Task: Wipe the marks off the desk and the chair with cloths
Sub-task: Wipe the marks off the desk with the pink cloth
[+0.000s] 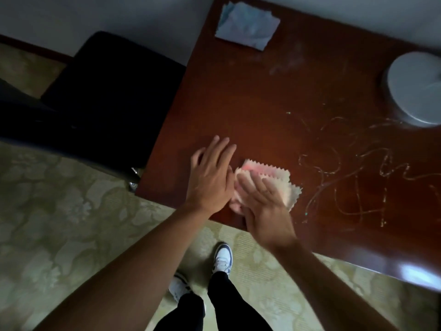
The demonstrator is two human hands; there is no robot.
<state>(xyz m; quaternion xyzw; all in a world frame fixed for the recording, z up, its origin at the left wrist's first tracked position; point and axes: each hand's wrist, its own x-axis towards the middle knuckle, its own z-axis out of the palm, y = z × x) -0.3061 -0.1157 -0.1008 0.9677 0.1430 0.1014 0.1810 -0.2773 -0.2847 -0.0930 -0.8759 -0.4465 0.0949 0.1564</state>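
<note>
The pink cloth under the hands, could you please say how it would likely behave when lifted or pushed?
The pink cloth looks thin and folded in layers, so it would probably droop limply and unfold. Its small size suggests lightness. On the glossy desk it would likely slide easily.

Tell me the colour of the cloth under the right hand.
Pale pink and cream cloth, zigzag edged; head view.

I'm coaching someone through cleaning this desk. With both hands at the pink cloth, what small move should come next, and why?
Probably slide the pink cloth to the person's right, under the right hand, onto the scribbled marks. The cloth lies flat near the desk front edge on a patch that looks clean, and the marks start just beside it. The left hand is open beside the cloth.
</note>
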